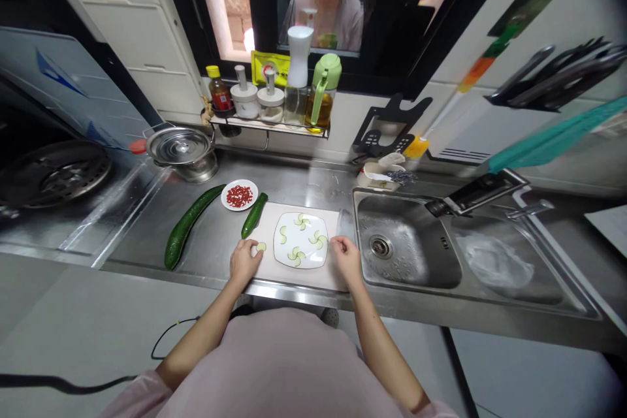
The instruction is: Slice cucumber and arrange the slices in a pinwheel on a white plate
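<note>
A square white plate (311,240) lies on a pale cutting board (274,272), with thin cucumber slices (296,256) arranged on it in pinwheel shapes. A single curved slice (283,235) sits near the plate's left side. My left hand (245,264) rests at the board's left edge, thumb and fingers closed around a few loose cucumber slices (261,246). Just right of the plate, my right hand (347,258) has its fingertips pinched together; whatever they hold is too small to name. A cut cucumber piece (254,216) lies beyond my left hand.
A long cucumber (192,226) and a small dish of red berries (240,195) lie to the left. A lidded steel pot (183,151) stands behind them. At the right is the sink (409,241). A seasoning rack (274,124) hangs under the window.
</note>
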The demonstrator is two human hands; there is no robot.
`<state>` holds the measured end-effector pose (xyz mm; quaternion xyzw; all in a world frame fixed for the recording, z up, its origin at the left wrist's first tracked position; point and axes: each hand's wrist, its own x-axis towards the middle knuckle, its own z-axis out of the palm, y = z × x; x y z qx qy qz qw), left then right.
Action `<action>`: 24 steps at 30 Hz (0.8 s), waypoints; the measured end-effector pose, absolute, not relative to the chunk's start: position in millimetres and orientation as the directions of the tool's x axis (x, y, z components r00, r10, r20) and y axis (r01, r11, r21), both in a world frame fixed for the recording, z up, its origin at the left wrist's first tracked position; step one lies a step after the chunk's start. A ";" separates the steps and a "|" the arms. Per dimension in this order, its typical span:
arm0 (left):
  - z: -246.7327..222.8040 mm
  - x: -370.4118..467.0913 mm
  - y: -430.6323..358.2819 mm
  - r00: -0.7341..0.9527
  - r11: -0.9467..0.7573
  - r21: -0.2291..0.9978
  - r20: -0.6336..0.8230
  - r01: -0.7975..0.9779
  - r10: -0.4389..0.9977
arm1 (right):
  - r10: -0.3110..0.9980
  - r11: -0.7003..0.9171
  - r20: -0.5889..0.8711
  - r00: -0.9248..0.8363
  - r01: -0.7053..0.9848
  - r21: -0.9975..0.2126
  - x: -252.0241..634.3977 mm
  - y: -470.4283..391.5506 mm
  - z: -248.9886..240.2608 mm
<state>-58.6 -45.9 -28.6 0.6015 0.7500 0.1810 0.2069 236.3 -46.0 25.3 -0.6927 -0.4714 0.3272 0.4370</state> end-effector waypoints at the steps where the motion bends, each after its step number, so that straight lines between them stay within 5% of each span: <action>1: -28.4 -58.3 -45.1 -0.191 0.209 0.541 -0.091 0.815 0.977 | 0.939 -0.174 -0.041 0.341 0.371 -0.912 236.6 -46.6 24.3; 6: -30.0 -54.9 -40.1 -0.214 0.253 0.722 -0.148 0.644 0.966 | 0.944 -0.176 -0.046 0.325 0.381 -0.908 238.6 -48.5 17.1; 11: -18.9 -45.0 -28.3 -0.272 0.280 0.949 -0.234 0.144 0.934 | 0.959 -0.156 -0.040 0.281 0.402 -0.902 227.4 -43.7 20.7; 15: 14.1 -32.4 -17.9 -0.133 0.287 0.952 -0.300 -0.108 0.945 | 0.987 -0.102 -0.043 0.155 0.395 -0.913 201.8 -33.8 36.6; 24: 79.0 -5.2 -20.0 0.072 0.234 0.949 -0.223 -0.212 0.972 | 0.992 0.061 0.025 -0.127 0.290 -0.955 151.2 -18.7 70.9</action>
